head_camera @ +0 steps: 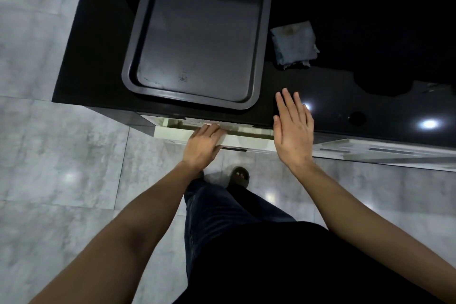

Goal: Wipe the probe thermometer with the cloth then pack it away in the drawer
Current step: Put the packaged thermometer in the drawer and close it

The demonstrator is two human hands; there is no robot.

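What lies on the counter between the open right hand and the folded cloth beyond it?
Nothing: in the head view, only bare black counter separates the right hand from the cloth. The tray lies off to the side.

Drawer (246,134) interior mostly hidden beneath the countertop (320,96) edge; contents indeterminate. Left hand (203,144) fingertips concealed behind the drawer front. Tray (138,39) far end cut off.

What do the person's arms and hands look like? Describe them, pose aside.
Both forearms are bare up to the frame edge, with no sleeves showing. The left hand and right hand wear no gloves, and no rings, watch or wristband are visible. Nails look short and unpainted.
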